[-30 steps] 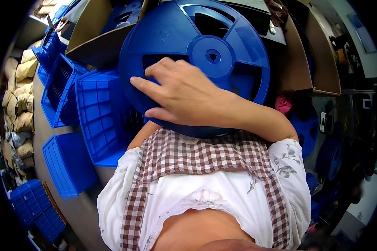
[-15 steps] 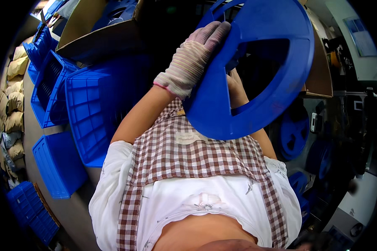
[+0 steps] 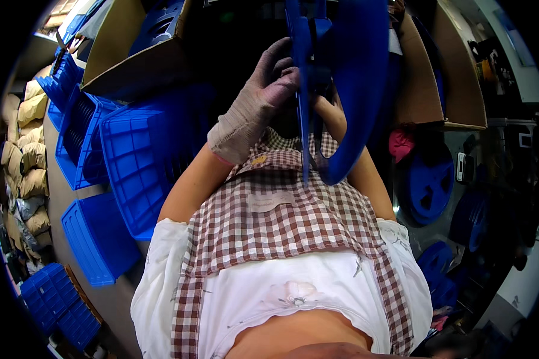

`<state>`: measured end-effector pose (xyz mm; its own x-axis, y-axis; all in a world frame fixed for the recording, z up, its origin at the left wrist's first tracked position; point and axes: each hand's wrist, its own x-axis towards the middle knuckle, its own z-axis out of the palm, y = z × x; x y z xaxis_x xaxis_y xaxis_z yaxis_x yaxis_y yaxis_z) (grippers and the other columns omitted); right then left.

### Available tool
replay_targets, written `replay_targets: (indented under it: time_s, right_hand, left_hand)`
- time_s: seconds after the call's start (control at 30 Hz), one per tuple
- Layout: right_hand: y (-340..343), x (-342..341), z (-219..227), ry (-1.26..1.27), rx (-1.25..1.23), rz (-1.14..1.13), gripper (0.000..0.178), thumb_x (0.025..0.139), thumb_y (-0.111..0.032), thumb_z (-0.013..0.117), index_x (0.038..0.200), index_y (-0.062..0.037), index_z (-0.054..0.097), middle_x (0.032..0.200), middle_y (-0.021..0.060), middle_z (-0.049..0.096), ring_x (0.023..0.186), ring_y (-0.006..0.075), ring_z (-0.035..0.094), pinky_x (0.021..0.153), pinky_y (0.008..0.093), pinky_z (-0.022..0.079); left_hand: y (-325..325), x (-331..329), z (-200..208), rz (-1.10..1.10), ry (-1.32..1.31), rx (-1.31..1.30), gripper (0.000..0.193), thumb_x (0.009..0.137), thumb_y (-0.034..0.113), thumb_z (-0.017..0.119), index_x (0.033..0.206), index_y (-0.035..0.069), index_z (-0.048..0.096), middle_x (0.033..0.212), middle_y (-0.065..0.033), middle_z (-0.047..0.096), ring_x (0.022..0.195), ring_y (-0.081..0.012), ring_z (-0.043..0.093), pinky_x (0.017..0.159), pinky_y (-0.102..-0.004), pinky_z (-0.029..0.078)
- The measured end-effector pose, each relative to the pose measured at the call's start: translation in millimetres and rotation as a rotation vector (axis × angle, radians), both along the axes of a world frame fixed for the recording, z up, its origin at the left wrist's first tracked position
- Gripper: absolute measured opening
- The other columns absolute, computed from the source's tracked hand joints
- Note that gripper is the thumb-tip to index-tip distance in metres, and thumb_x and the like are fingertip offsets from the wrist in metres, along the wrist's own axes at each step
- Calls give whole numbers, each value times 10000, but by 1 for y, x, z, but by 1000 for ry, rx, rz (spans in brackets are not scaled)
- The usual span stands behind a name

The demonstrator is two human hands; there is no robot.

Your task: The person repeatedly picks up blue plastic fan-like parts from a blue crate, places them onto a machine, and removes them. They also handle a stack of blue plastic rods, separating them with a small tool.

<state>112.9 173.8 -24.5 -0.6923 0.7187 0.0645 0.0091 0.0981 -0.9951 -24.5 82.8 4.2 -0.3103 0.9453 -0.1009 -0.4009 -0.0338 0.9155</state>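
My half-curled left hand (image 3: 250, 106) probably steadied the upper-centre reel (image 3: 358, 90); how my right hand (image 3: 334, 115) gripped, I could not tell.

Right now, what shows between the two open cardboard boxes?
In the head view: the gloved left hand, the blue reel, nearly edge-on, and part of the right hand; the background there is too dark to tell.
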Motion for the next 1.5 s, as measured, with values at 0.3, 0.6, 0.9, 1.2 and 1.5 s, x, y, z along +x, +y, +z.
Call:
replay_targets:
  time_s: [0.3, 0.6, 0.9, 1.2, 1.5]
  right_hand:
    - [7, -5, -2, -238, 355, 74, 775, 825, -568, 542, 1465, -168, 364, 1207, 246, 537, 1141, 386, 555, 929, 467, 486]
    - [0, -19, 29, 0, 37, 34, 592, 904, -371, 549, 1414, -96, 431, 963, 69, 591, 811, 133, 553, 740, 286, 456]
    - [-1, -22, 33, 83, -64, 85, 627, 914, -284, 575, 1442, -28, 353, 1005, 41, 566, 777, 80, 488, 686, 218, 421]
    - [5, -20, -2, 39, 201, -35, 605, 906, -465, 527, 1421, -155, 458, 1186, 103, 597, 1059, 172, 565, 922, 332, 439]
    - [-2, -16, 9, -91, 141, -34, 566, 953, -447, 524, 1432, -157, 444, 707, -53, 399, 629, 47, 410, 598, 235, 335]
  left_hand:
    - [-27, -11, -35, -31, -237, 22, 788, 900, 387, 631, 1514, 219, 166, 1300, -132, 494, 1179, -252, 549, 958, -426, 526]
    - [-8, -10, -45, 150, 6, 95, 722, 931, 233, 611, 1514, 184, 187, 1047, -69, 578, 918, -140, 592, 820, -271, 528]
    - [-5, -5, -36, 165, 80, 112, 704, 931, 221, 616, 1504, 165, 212, 1014, -60, 586, 882, -126, 588, 789, -252, 520]
    - [-5, -3, -31, 174, 135, 135, 685, 930, 209, 620, 1494, 147, 236, 981, -50, 594, 847, -111, 584, 757, -234, 511]
    - [-13, 3, -34, 175, 275, 101, 667, 930, 198, 625, 1484, 128, 260, 948, -41, 602, 811, -97, 580, 726, -215, 502]
